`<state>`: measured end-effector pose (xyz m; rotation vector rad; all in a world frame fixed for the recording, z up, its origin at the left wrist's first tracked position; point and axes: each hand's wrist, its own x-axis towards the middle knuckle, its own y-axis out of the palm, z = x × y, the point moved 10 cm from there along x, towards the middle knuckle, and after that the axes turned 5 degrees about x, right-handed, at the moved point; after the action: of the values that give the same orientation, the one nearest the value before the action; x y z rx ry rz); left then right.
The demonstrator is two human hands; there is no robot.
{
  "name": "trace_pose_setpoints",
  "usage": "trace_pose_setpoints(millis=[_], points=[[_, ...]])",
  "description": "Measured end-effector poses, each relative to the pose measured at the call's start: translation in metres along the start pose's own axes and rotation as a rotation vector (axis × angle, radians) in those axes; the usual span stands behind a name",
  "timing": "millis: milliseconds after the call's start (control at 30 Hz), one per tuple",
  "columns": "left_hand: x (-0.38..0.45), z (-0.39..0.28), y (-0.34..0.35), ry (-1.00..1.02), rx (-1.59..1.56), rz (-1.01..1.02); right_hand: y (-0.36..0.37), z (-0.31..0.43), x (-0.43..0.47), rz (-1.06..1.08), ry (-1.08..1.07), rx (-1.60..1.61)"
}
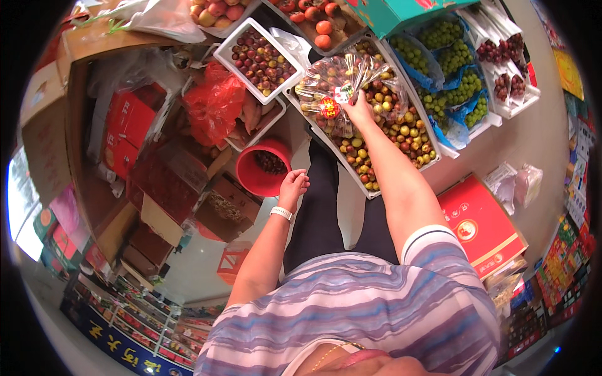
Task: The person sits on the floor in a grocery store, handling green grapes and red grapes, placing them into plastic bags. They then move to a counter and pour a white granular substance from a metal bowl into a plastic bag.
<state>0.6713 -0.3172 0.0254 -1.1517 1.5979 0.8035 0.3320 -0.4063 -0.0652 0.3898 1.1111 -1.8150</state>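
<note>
My right hand (pixel 360 112) grips the gathered side of a clear plastic bag (pixel 320 77) bearing red and white stickers. The bag lies over a white crate (pixel 360 181) of loose jujubes (pixel 407 134), green-yellow to brown. Jujubes show through the film, but I cannot tell whether they are inside the bag or beneath it. My left hand (pixel 294 185), with a white band at the wrist, hovers by the rim of a red bucket (pixel 242 162) with small dark fruit at its bottom. Its fingers are loosely curled; anything small between them is hidden.
Left of the crate stands a white foam box (pixel 223 52) of dark red fruit. Tomatoes (pixel 323 28) fill a tray beyond. Green grapes (pixel 454 56) in blue wrapping sit to the right. A red carton (pixel 484 225) is by my right side; cardboard boxes (pixel 225 207) lie at left.
</note>
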Motion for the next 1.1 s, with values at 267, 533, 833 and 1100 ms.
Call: trace_pose_setpoints(millis=[267, 533, 833, 1100], points=[[0.058, -0.031, -0.014, 0.075, -0.105, -0.05, 0.013, 0.009, -0.008, 0.007, 0.084, 0.112], [0.085, -0.093, 0.023, 0.082, 0.011, 0.009, -0.025, 0.045, -0.095, -0.078, -0.076, 0.294], [0.082, -0.105, 0.074, 0.159, -0.211, 0.084, -0.061, 0.074, -0.174, -0.037, -0.265, 0.296], [0.052, -0.02, 0.038, 0.095, -0.366, 0.052, -0.08, 0.041, -0.261, 0.149, -0.25, 0.239]])
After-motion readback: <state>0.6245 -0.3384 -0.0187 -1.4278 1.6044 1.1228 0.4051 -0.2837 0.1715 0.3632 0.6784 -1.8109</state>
